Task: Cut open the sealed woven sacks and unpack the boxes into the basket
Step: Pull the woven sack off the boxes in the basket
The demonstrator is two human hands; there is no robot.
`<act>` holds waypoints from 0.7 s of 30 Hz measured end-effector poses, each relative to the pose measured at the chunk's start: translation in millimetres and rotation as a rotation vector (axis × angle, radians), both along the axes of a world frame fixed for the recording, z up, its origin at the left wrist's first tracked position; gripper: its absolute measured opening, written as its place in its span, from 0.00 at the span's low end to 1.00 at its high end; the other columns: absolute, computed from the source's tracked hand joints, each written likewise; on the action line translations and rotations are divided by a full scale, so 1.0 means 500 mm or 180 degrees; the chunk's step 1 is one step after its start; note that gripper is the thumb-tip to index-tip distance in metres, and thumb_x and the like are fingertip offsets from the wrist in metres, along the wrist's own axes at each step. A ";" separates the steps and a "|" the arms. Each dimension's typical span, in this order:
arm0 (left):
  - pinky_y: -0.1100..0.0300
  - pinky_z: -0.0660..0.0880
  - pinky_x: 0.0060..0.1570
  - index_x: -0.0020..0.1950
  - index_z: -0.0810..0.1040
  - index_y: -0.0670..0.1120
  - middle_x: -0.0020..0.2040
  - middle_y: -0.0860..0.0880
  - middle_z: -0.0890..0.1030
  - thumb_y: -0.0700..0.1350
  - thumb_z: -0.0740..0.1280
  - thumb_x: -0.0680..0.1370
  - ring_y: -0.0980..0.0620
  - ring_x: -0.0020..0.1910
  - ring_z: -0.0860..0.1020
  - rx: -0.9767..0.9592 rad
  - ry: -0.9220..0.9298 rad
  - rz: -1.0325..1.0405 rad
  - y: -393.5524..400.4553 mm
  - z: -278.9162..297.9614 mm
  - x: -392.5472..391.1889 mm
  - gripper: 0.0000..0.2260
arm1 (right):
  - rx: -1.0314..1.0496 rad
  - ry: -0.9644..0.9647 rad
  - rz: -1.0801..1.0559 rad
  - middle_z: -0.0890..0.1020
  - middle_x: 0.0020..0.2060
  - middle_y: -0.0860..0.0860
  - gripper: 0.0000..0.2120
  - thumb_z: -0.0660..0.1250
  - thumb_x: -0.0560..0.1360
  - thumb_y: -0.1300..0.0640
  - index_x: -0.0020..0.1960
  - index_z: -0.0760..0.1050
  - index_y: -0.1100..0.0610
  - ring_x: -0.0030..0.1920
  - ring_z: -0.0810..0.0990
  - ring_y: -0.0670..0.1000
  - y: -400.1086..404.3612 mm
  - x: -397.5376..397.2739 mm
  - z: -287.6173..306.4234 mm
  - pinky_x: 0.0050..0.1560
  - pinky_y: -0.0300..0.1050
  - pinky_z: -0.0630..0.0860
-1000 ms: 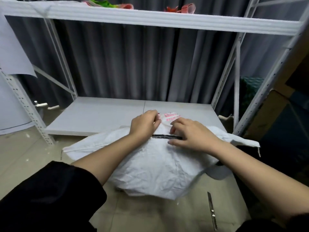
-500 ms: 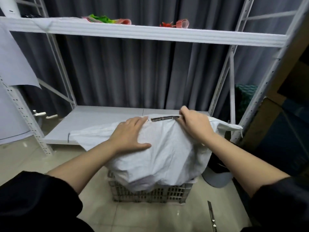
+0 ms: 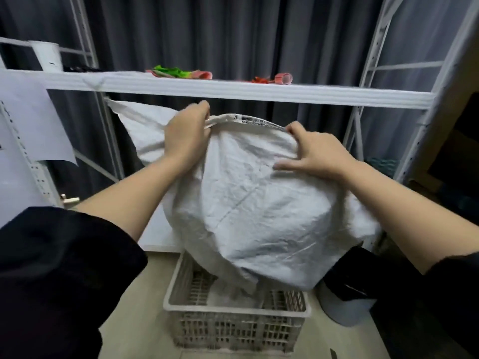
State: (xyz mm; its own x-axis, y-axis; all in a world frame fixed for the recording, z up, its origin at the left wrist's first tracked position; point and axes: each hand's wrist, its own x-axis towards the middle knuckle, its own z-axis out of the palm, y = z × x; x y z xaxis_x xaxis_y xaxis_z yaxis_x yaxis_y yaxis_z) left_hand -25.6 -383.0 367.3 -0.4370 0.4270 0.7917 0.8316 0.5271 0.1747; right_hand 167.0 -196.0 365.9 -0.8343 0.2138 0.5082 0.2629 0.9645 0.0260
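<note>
While held up over the basket (image 3: 236,308), woven sack (image 3: 248,208): white, soft, crinkled, bulging; probably moderately heavy and slippery-faced. Left hand (image 3: 185,137) has fingers curled, gripping the upper hem; right hand (image 3: 315,154) pinches the same hem, remaining fingers spread. Best hold: the folded hem, not the slack cloth.

A storeroom: bare white metal racking (image 3: 233,92) spans from 9 to 3 o'clock, grey curtains (image 3: 233,37) hang behind at 12, and a plastic basket (image 3: 233,325) sits on the tiled floor at 6.
</note>
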 end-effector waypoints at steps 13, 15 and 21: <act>0.52 0.64 0.35 0.48 0.72 0.43 0.47 0.41 0.78 0.37 0.61 0.74 0.38 0.46 0.77 -0.0839 0.0430 0.0553 -0.023 -0.006 -0.023 0.05 | 0.0035 0.0803 -0.1056 0.82 0.50 0.57 0.15 0.62 0.72 0.60 0.58 0.75 0.52 0.50 0.79 0.61 0.024 -0.035 -0.024 0.43 0.48 0.70; 0.55 0.67 0.39 0.53 0.74 0.45 0.52 0.44 0.80 0.39 0.59 0.76 0.40 0.51 0.79 -0.2422 0.0559 0.0571 -0.021 -0.055 -0.011 0.08 | 0.0772 -0.0723 -0.0795 0.82 0.52 0.56 0.13 0.58 0.76 0.59 0.59 0.71 0.51 0.50 0.80 0.60 0.024 -0.031 -0.064 0.42 0.47 0.70; 0.52 0.66 0.40 0.54 0.72 0.44 0.53 0.41 0.78 0.35 0.58 0.76 0.37 0.51 0.77 -0.0674 -0.0105 0.0801 0.003 0.017 -0.024 0.09 | 0.0392 0.0813 -0.1167 0.81 0.48 0.58 0.11 0.60 0.73 0.62 0.54 0.73 0.54 0.48 0.80 0.61 0.046 -0.034 0.011 0.38 0.48 0.69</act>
State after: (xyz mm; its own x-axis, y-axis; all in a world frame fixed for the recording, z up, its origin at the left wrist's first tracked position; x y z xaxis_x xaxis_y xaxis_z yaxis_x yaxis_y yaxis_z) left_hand -37.6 -381.3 375.9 -0.5736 0.4560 0.6804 0.6664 0.7428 0.0640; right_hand 150.0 -173.2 371.6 -0.5596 0.3965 0.7277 0.5990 0.8004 0.0245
